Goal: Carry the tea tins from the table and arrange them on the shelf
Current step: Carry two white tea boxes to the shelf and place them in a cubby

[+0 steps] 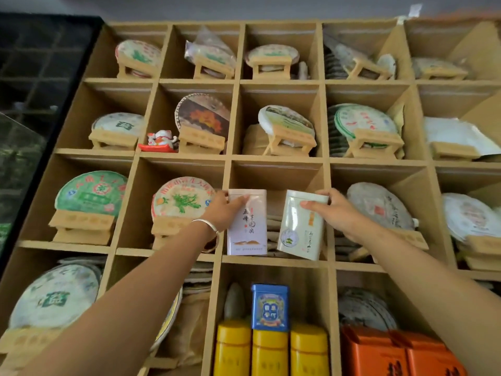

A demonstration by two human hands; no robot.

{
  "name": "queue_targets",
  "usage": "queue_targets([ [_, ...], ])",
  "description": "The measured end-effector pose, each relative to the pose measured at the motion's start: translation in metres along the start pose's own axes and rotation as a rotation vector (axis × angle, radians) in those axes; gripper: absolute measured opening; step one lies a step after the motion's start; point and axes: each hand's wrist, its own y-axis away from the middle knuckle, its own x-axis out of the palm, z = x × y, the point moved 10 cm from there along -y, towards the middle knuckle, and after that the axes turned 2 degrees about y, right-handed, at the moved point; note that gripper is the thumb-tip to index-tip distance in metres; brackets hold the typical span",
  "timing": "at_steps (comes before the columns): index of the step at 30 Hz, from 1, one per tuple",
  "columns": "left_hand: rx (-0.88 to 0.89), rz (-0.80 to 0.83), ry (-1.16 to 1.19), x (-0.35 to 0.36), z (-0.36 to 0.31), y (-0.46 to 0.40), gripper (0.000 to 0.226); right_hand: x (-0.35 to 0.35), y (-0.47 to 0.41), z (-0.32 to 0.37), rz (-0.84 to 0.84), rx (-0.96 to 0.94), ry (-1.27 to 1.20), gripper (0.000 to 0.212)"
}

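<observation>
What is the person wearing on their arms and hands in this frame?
Both forearms are bare, with no sleeves in view and no gloves. The left hand has a silver bangle at its wrist. The right hand shows no jewellery.

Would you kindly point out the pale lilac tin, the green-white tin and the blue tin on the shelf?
pale lilac tin (248, 232): head view, middle of its front face.
green-white tin (298, 234): head view, lower front face.
blue tin (269, 308): head view, centre of its printed front.

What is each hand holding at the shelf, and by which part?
The left hand grips the white tin by its top left corner. The right hand grips the pale green tin by its top right corner.
</observation>
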Motion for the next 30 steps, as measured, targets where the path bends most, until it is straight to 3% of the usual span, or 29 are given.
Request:
queue_targets([
  [5, -0.012, -0.019, 0.019, 0.018, 0.022, -0.030, 0.035, 0.018, -0.026, -0.015, -0.010, 0.042, 0.067, 0.044],
  [13, -0.007, 0.011, 0.014, 0.041, 0.057, -0.055, 0.044, 0.058, -0.051, -0.046, 0.146, 0.103, 0.035, 0.048],
  [24, 0.000, -0.017, 0.032, 0.047, 0.075, -0.056, 0.049, 0.068, -0.050, -0.085, -0.042, 0.178, -0.195, 0.060],
  [30, 0.023, 0.036, 0.137, 0.058, 0.087, -0.041, 0.069, 0.074, -0.022, -0.090, -0.036, 0.138, -0.018, 0.077],
])
